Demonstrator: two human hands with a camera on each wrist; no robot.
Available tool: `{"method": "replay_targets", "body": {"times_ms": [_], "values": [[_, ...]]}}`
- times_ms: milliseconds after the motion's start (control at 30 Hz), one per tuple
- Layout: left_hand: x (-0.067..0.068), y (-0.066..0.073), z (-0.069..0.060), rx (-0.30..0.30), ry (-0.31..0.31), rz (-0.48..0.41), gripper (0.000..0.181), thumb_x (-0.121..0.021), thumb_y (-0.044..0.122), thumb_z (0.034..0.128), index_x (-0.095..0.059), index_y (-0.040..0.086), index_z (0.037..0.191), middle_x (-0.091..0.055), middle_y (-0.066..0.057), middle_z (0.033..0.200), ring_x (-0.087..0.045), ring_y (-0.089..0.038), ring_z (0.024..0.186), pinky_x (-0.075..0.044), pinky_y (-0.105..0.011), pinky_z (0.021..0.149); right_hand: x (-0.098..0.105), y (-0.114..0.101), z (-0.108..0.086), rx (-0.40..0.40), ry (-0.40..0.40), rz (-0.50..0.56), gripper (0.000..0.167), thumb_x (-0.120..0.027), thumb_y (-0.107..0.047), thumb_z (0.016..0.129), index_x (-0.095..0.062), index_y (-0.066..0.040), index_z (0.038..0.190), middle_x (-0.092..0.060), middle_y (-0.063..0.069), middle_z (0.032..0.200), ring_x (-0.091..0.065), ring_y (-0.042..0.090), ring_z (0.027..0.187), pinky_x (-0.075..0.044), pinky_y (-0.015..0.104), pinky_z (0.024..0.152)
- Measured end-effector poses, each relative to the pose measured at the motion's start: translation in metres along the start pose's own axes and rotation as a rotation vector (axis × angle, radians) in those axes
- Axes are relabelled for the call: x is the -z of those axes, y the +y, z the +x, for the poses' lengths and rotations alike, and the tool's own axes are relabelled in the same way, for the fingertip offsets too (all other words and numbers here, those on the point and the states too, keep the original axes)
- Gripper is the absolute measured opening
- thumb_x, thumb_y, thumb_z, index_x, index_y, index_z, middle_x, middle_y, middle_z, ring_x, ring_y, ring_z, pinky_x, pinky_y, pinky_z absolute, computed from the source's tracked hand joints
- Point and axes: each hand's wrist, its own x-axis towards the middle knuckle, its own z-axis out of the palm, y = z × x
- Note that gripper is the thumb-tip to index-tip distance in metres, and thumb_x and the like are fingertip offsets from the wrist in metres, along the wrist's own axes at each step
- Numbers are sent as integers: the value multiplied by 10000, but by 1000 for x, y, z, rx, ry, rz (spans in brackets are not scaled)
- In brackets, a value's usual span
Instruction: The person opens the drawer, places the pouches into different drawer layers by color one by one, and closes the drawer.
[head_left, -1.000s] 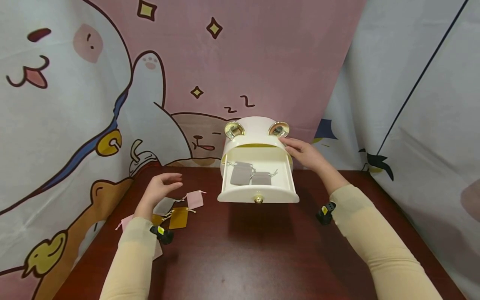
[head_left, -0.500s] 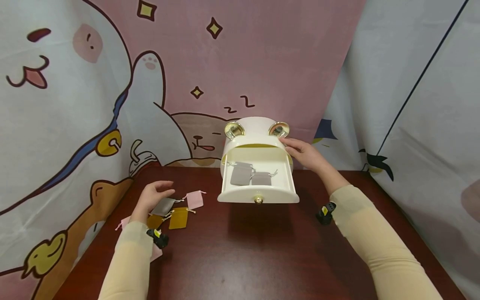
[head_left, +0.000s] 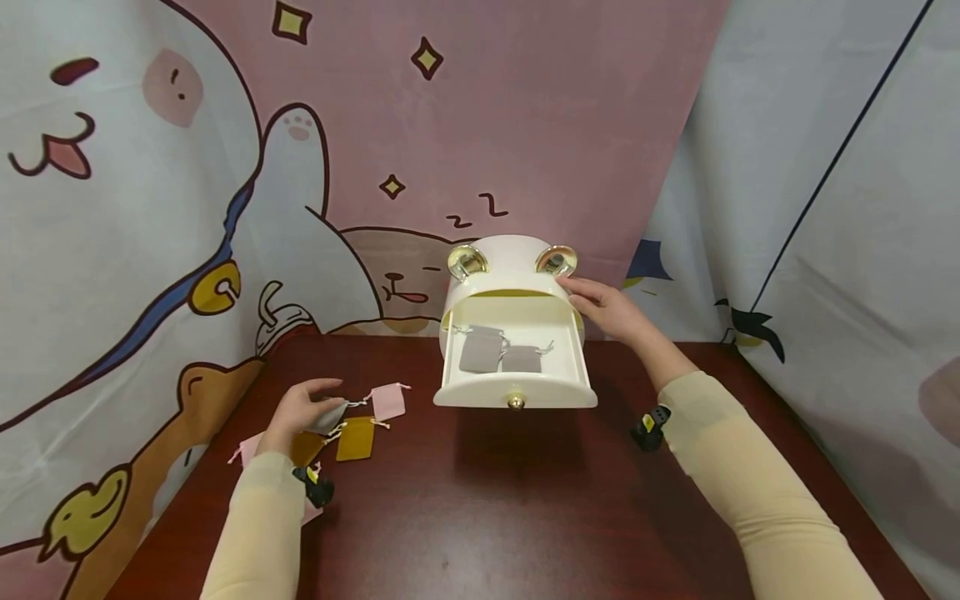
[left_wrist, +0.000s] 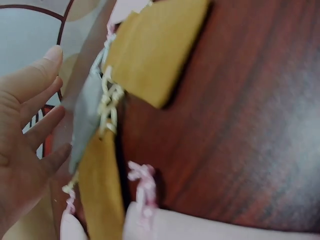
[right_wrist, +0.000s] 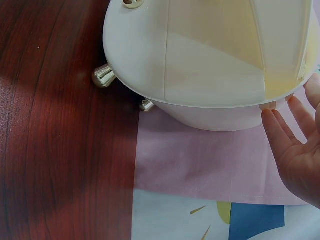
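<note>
In the head view my left hand (head_left: 300,411) is over the grey drawstring pouch (head_left: 329,418) at the left of the table. The left wrist view shows that hand with fingers apart beside the grey pouch (left_wrist: 87,112), not gripping it. Mustard pouches (head_left: 356,439) and a pink pouch (head_left: 388,402) lie around it. My right hand (head_left: 611,310) rests its fairly straight fingertips on the right rim of a white box (head_left: 512,258) with gold ear-like rings. Its drawer (head_left: 480,390) is pulled out, with two grey pouches (head_left: 482,349) inside.
More pink pouches (head_left: 251,450) lie partly hidden by the left arm. A gold knob (head_left: 516,402) sits on the drawer front. Printed cloth (head_left: 570,125) hangs behind and beside the dark wooden table (head_left: 525,517). Short gold feet (right_wrist: 104,76) support the box.
My left hand has moved left and down, lowering to the grey pouch. The right hand, the box and its open drawer stay as they were.
</note>
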Motion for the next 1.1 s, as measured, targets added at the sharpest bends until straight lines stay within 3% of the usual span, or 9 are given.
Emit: {"method": "replay_targets", "body": {"times_ms": [167,367,500,733,900,1100], "values": [[-3,-11,-2,19,-1,-9,498,-687,183,950,-544,12,1395,-460,-265,1445,-409,-457,1307,-348,-598,1062,0,-1,-2,9,0,5,445,-452,-84,1058,-384,32,1483,-311,292,1530,-293,473,1397,-301,597,1088],[-5,-16,-5,19,-11,20,527,-672,179,959,-503,-5,1424,-392,-247,1503,-306,-468,1386,-247,-610,1109,-1,-3,-2,-15,9,9,442,-443,-59,1056,-380,44,1482,-305,283,1538,-284,458,1408,-291,589,1100],[-8,-20,-7,17,-4,42,524,-671,194,962,-510,-10,1417,-394,-226,1506,-302,-458,1394,-245,-600,1114,-1,-3,-2,-17,8,14,444,-445,-61,1056,-381,40,1483,-306,279,1539,-290,458,1405,-295,591,1097],[-15,-27,-5,-75,53,102,473,-666,140,959,-541,-34,1380,-461,-242,1450,-360,-473,1355,-257,-603,1105,-2,-4,-3,5,10,15,439,-440,-48,1055,-380,55,1477,-317,287,1529,-295,457,1403,-300,580,1099],[-18,-31,-4,-80,95,152,439,-673,120,950,-574,-18,1356,-511,-258,1402,-404,-476,1319,-269,-602,1101,-2,1,1,5,11,0,438,-447,-47,1052,-385,55,1474,-319,292,1526,-298,467,1397,-297,595,1093],[-21,-32,-4,-93,150,136,374,-678,68,937,-626,-20,1296,-570,-261,1329,-496,-442,1245,-328,-586,1075,-3,29,12,8,20,14,456,-457,-115,1061,-391,-26,1503,-314,232,1555,-288,428,1417,-293,590,1098]]}}
